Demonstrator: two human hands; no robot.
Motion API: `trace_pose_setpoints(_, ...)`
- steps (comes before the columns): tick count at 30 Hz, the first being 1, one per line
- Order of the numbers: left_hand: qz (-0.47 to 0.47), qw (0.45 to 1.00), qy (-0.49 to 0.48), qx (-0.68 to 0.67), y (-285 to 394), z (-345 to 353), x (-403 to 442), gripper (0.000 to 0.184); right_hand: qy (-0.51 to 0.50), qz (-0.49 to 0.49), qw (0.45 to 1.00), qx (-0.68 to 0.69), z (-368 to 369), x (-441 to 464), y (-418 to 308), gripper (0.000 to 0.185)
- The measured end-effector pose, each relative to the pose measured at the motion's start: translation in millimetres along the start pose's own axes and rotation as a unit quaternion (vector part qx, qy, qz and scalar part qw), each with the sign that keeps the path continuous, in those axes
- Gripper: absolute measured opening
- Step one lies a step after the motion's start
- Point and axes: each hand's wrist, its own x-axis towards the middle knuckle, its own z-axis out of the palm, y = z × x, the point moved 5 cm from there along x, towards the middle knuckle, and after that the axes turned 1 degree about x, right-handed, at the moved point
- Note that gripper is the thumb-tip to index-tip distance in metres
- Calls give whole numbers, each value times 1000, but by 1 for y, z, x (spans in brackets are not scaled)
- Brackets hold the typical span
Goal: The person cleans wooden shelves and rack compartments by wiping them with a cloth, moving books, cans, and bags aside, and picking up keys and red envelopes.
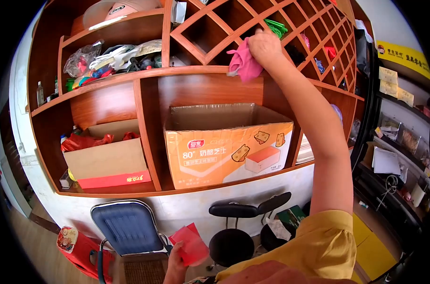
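My right hand (265,46) is raised to the diamond lattice (223,27) of the wooden shelf unit, closed on a pink cloth (245,61) that hangs down from it over the shelf edge. Just beyond the fingers, a bundle of green stuff (276,28) sits in a lattice opening. Low down, my left hand (175,259) grips flat red envelopes (191,244) in front of the chairs. An orange-and-white cardboard box (229,154) with its top open stands in the compartment beneath my right arm.
A smaller box (108,158) with red plastic stands in the left compartment, below a shelf of bags and clutter (113,59). Underneath are a blue chair (127,227), a black stool (231,247) and a red stool (85,253). A loaded dark rack (399,156) stands at the right.
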Motion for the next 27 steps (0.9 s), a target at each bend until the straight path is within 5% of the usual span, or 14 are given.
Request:
trace_pose_setpoints(2,-14,999,-13,-33,-4,20,-1,44,1,67,986,154,26,20,18,19)
trace_pose_setpoints(4,-9,999,-9,-38,-3,16,7,43,-142,-16,972,185,24,44,15,25)
trace_pose_setpoints(5,-6,999,-3,-39,-3,14,9,43,-275,81,881,375,45,46,25,27)
trace_pose_setpoints(6,-10,999,0,-39,-3,13,8,43,-289,95,817,490,59,43,26,24)
trace_pose_setpoints(9,-7,998,-14,-67,-8,19,17,42,-341,-42,868,360,101,56,21,24)
trace_pose_setpoints(13,-5,999,17,-46,-16,17,16,43,-387,24,872,298,131,78,3,23)
trace_pose_setpoints(21,-25,999,16,-38,-47,18,23,44,-319,106,886,320,132,80,-8,22)
trace_pose_setpoints(27,-35,998,48,18,-69,25,10,52,-241,-17,936,256,56,44,9,22)
